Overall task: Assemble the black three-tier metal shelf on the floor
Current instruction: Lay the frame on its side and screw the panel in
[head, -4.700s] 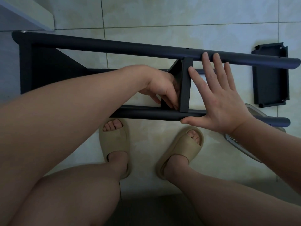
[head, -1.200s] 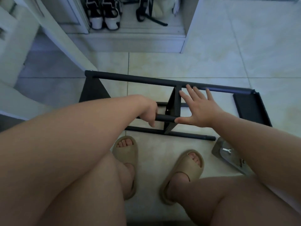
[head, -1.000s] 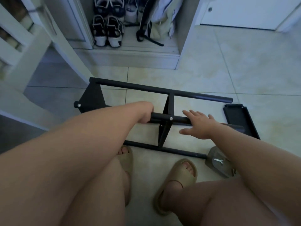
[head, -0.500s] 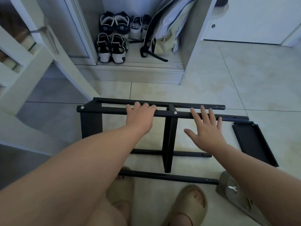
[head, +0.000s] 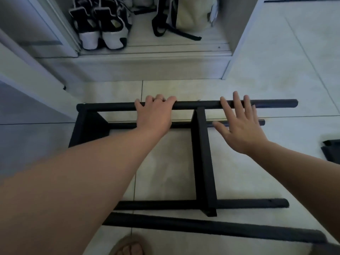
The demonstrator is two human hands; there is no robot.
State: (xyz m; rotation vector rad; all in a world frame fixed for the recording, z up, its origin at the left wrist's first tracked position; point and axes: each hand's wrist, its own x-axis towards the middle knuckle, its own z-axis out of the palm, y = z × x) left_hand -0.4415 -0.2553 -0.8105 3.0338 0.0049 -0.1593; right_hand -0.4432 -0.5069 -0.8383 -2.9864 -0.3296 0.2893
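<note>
The black metal shelf frame (head: 202,159) lies on its side on the tiled floor, its round poles running left to right. One shelf panel (head: 203,162) crosses between the poles in the middle and another panel (head: 88,126) sits at the left end. My left hand (head: 154,115) grips the far top pole (head: 193,105), fingers curled over it. My right hand (head: 239,126) is spread flat with straight fingers, fingertips over the same pole to the right of the middle panel. A loose black shelf panel (head: 331,150) lies at the right edge.
A low white step with a cupboard opening is just beyond the frame, holding black-and-white shoes (head: 103,30) and a beige bag (head: 189,13) with black straps. A white cabinet edge (head: 27,85) slants at the left. My sandalled foot (head: 128,245) is below the near poles.
The frame has been tipped up and away from me, then pushed a little further off. My left hand keeps its grip on the top pole; my right hand has stayed spread over it.
</note>
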